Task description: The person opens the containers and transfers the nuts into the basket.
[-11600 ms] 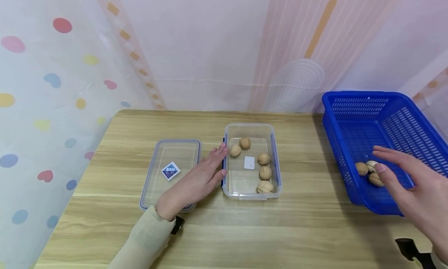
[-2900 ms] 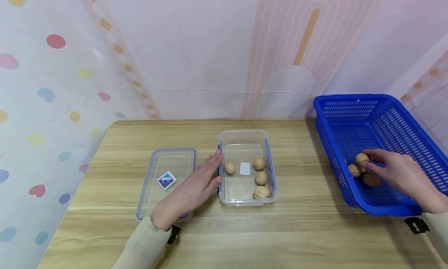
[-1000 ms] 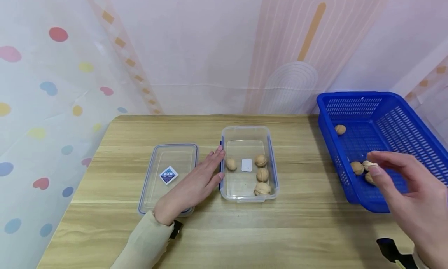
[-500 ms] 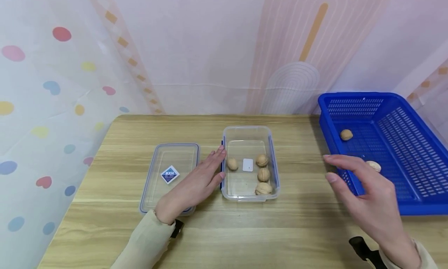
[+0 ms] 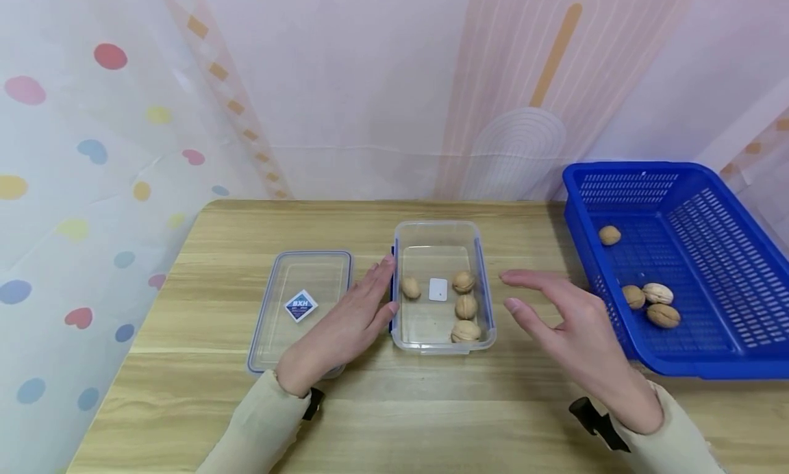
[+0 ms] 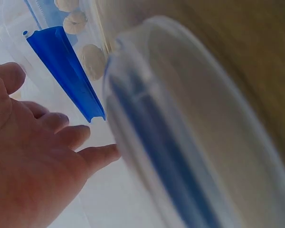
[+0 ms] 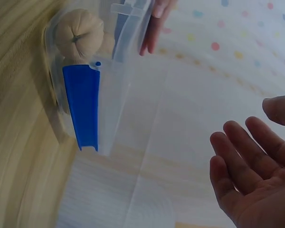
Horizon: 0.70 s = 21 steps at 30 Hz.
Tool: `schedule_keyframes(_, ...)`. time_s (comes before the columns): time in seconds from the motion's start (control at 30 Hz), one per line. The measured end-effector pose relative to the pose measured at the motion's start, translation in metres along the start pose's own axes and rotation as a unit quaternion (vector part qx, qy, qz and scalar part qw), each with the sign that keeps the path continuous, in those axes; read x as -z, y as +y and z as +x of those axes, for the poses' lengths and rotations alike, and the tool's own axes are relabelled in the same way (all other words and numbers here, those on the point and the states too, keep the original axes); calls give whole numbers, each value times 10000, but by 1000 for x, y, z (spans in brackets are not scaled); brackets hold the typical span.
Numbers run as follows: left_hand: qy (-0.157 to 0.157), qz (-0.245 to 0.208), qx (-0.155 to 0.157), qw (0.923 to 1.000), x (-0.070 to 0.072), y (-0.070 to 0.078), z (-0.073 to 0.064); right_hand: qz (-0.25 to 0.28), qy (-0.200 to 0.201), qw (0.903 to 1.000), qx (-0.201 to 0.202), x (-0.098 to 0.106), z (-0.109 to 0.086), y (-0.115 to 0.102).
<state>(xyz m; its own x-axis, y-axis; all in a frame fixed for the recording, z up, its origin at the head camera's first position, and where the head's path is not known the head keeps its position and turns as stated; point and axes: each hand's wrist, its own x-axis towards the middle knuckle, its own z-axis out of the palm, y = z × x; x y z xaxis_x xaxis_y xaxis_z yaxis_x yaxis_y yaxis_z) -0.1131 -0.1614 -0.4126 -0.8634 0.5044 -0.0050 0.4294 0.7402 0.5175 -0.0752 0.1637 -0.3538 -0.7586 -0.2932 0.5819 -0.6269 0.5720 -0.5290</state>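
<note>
The left hand is slanting over the lid, straight fingers seemingly touching the left wall of the clear box; the right hand is hovering, empty, thumb and fingers apart, just right of the box. Four walnuts are sitting inside it, four more lying in the blue basket at right. A sideways knock could be shifting the box and setting its walnuts rolling.
</note>
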Motion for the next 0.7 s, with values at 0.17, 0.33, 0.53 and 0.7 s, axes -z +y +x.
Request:
schedule_keyframes(0.17,25,82,30,10000,0,1,-1,-64,-393,9992,-5,-17,13,4)
schedule_keyframes(0.33,11,135,-4,9999,0,1,-1,-32,-866,9962,76,-32,26,6)
schedule_keyframes(0.53,-15,134,-5,9999,0,2,-1,-168,-1555,9876,-142,-42,41,7)
schedule_keyframes(0.7,-25,129,17,9999,1,2,-2,-152,-2102,9774,-152,-53,52,12)
